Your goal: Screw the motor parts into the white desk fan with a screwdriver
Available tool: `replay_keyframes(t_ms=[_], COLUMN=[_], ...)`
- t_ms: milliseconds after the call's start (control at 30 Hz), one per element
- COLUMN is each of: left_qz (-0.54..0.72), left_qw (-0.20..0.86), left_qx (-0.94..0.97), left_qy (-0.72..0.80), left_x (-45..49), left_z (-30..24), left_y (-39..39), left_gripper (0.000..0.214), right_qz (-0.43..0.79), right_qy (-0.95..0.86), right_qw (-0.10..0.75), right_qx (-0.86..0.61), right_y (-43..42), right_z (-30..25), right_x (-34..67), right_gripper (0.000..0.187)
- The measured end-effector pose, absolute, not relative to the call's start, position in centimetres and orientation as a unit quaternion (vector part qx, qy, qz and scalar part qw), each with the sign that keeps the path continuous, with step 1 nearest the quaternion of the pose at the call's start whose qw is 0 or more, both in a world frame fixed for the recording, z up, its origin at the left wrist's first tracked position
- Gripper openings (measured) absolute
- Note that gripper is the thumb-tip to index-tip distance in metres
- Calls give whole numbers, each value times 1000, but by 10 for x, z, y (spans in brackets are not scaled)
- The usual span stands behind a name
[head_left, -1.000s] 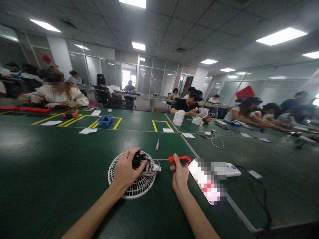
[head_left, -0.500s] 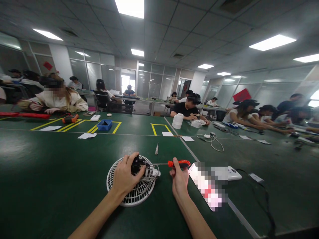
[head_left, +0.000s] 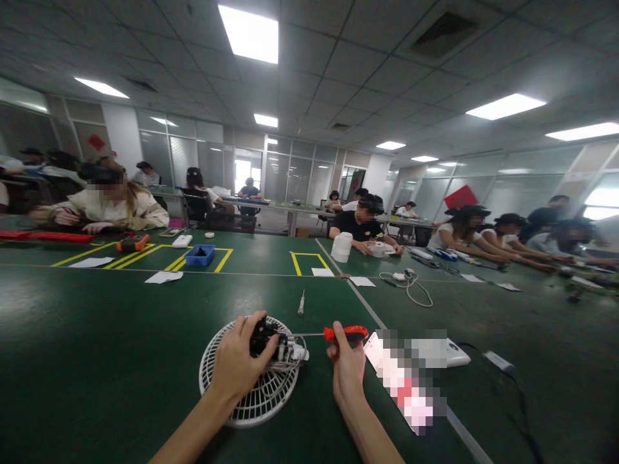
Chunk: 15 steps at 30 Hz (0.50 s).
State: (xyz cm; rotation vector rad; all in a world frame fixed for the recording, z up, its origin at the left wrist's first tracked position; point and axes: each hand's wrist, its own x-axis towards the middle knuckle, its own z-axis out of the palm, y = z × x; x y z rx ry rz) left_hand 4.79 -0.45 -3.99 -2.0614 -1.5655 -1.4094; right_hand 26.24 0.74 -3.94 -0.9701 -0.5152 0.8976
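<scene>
A white round fan grille (head_left: 256, 403) lies on the green table, with a black motor unit (head_left: 262, 333) and white wiring on top of it. My left hand (head_left: 238, 357) is wrapped over the motor unit, thumb on the near side. My right hand (head_left: 347, 361) grips a red-and-black handled screwdriver (head_left: 345, 333). Its shaft points left and its tip meets the motor unit; the exact contact point is too small to make out. Beyond the grille lies a small clear-handled screwdriver (head_left: 301, 304).
A lit phone (head_left: 396, 383) lies right of my right hand, beside a white device (head_left: 454, 354) with a dark cable. Farther off are a blue bin (head_left: 200, 256), a white cylindrical part (head_left: 342, 247) and a coiled white cable (head_left: 411, 283). Several people work around the tables.
The view has tilted up slightly, so the table things sit lower in the picture. Both hands keep their holds, and the screwdriver still reaches the motor unit.
</scene>
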Motion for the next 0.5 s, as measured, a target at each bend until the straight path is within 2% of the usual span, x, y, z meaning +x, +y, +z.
replay_keyframes(t_ms=[500], left_qz=[-478], left_qw=[103], left_qx=[-686], left_qy=[-539], left_x=[48], left_z=[-49], left_y=[1], left_gripper=[41], right_qz=[462], right_qy=[-202], right_qw=[744], right_qx=[-438], right_y=[3], right_z=[-33], right_x=[265], right_gripper=[72])
